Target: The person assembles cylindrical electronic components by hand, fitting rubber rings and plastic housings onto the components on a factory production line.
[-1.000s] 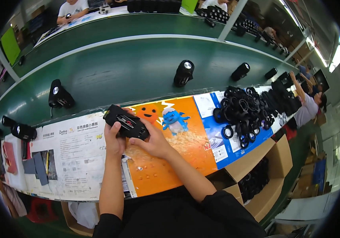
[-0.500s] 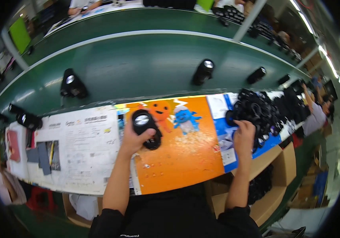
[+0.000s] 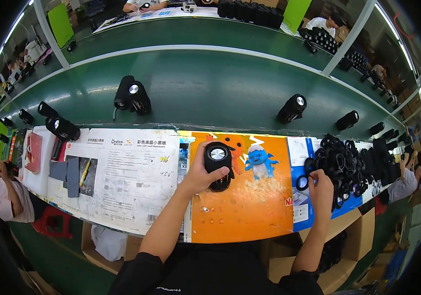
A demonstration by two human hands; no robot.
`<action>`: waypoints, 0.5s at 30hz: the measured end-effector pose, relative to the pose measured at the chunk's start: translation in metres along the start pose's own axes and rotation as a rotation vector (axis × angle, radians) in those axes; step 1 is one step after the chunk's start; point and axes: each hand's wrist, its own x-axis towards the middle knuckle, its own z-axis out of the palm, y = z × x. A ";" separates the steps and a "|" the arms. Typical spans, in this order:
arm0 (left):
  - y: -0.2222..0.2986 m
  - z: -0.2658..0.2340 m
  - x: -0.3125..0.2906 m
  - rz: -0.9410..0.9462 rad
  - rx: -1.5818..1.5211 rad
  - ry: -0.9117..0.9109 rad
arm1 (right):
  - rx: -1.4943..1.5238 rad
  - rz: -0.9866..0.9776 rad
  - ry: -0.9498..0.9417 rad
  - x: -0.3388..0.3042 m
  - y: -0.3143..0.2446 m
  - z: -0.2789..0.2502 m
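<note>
My left hand (image 3: 202, 172) is wrapped round a black cylindrical speaker (image 3: 218, 172) with a silver disc on its upward-facing end. It stands over the left part of an orange board (image 3: 245, 211) printed with cartoon figures. My right hand (image 3: 321, 189) is closed in a pinch at the near left edge of a heap of black rings (image 3: 340, 164). One black ring (image 3: 302, 183) sits at its fingertips, over a blue printed sheet (image 3: 299, 199). The fingers partly hide where they meet that ring.
Across the green conveyor (image 3: 210, 88) beyond the bench stand several black speakers, including a pair (image 3: 132, 96) and a single one (image 3: 293, 108). Left lie a white printed board (image 3: 131, 196), grey strips (image 3: 72, 177) and a yellow pen (image 3: 85, 172). A cardboard box (image 3: 362, 236) is below right. Co-workers sit around.
The whole view has shifted, so the bench appears farther right and lower. My right hand has come slightly nearer with the ring; my left still grips the speaker.
</note>
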 end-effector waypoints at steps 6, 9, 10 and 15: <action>0.011 0.005 -0.004 -0.094 0.110 0.060 | 0.321 -0.140 0.231 0.011 -0.067 0.050; 0.013 0.005 -0.004 -0.055 0.096 0.050 | 0.431 -0.208 0.273 0.013 -0.087 0.076; 0.016 0.008 -0.003 -0.077 0.076 0.047 | 0.429 -0.259 0.295 0.012 -0.094 0.081; 0.014 0.010 -0.002 -0.016 0.096 0.069 | 0.473 -0.400 0.148 -0.006 -0.120 0.100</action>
